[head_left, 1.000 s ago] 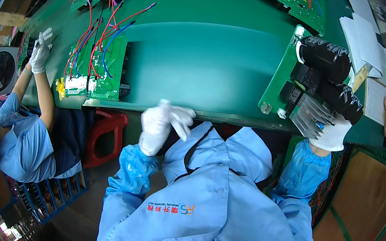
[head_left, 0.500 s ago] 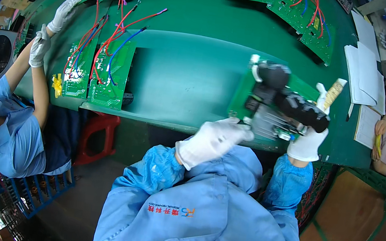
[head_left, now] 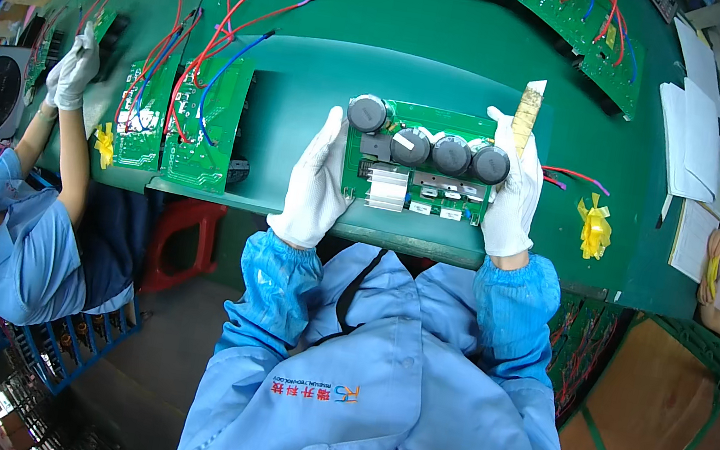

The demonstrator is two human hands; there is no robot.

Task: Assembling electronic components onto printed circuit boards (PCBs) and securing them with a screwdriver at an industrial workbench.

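Got a green circuit board (head_left: 423, 176) components-up by the near edge of the counter (head_left: 391, 20). Gripping its right side in the gloved fingers (head_left: 507, 140) of the right hand (head_left: 514, 200). Got the left hand (head_left: 310, 182) along the left side, pointing far, but honestly can't tell if clamped or just resting. Reaching both sleeved forearms (head_left: 276, 285) in from the near side.

The circuit board (head_left: 441, 121) has a smooth, slightly glossy face. Its capacitors (head_left: 451, 156) look plastic-sheathed, dark and smooth; the heat sink (head_left: 386, 189) is bare, ribbed, silvery metal. Matt white knit cloth covers the left hand (head_left: 314, 186) and right hand (head_left: 513, 197). The sleeve covers (head_left: 276, 278) are creased, glossy blue plastic. The desk (head_left: 308, 73) is smooth with a soft sheen.
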